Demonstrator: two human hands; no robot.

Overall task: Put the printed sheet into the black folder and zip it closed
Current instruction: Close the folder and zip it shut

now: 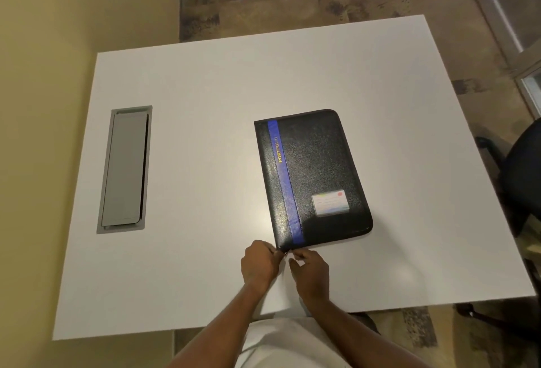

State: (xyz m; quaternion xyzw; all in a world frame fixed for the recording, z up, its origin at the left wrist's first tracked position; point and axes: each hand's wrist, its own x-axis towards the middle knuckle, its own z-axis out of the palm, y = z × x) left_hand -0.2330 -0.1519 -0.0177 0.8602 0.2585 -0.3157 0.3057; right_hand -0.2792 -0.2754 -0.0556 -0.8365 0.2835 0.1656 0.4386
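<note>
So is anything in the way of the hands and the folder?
Nothing visible is. Both the left hand and the right hand are already at the near corner of the closed folder, by its zip.

A white table (205,80) carries a closed black folder (317,168) lying flat, with a blue stripe down its left part and a small card pocket near its lower right corner. Well to the left of the folder, a grey cable hatch (125,169) sits set into the tabletop. Both hands meet at the folder's near left corner.
</note>
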